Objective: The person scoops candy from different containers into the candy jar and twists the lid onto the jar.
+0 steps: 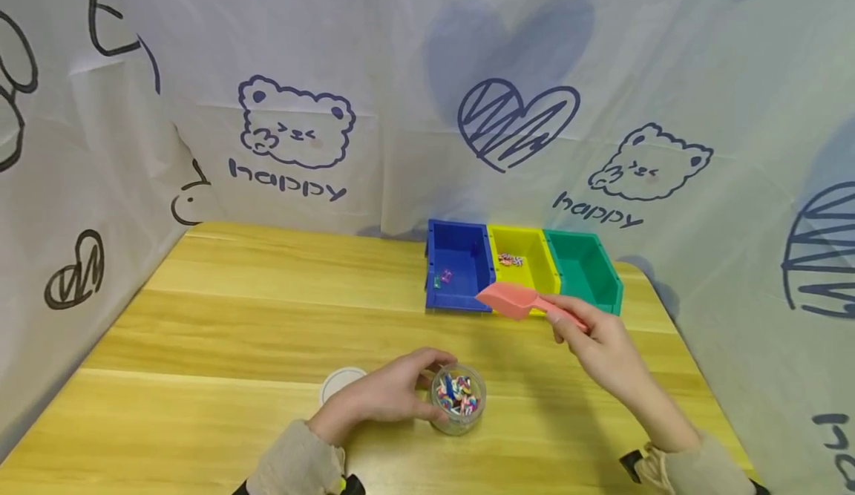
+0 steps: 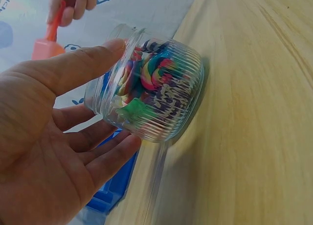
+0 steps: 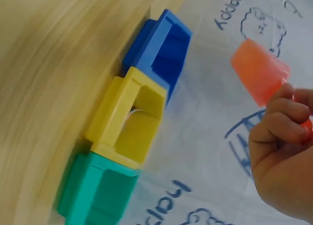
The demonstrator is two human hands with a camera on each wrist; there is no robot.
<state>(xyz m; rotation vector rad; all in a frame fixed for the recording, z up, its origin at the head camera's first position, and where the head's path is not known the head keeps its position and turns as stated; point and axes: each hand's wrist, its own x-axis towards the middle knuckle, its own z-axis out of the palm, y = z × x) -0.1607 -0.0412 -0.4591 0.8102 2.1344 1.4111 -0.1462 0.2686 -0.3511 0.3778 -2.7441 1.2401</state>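
Note:
My left hand (image 1: 392, 392) holds a small ribbed clear jar (image 1: 457, 427) that stands on the table, with the thumb on one side of it and fingers on the other. Inside the jar are small multicoloured pieces (image 2: 159, 73), some swirled and one green. Up and to the right, my right hand (image 1: 603, 343) grips the handle of a pink scoop (image 1: 510, 300). The scoop is in the air near the front of the blue bin (image 1: 461, 254) and the yellow bin (image 1: 517, 239). No pieces can be made out in the scoop.
A green bin (image 1: 588, 272) adjoins the yellow one at the back right. A few pink and green bits (image 1: 442, 278) lie in the blue bin; small striped pieces (image 1: 510, 260) lie in the yellow. A white round lid (image 1: 341, 381) is partly behind my left wrist. Printed cloth (image 1: 407, 109) hangs behind the table.

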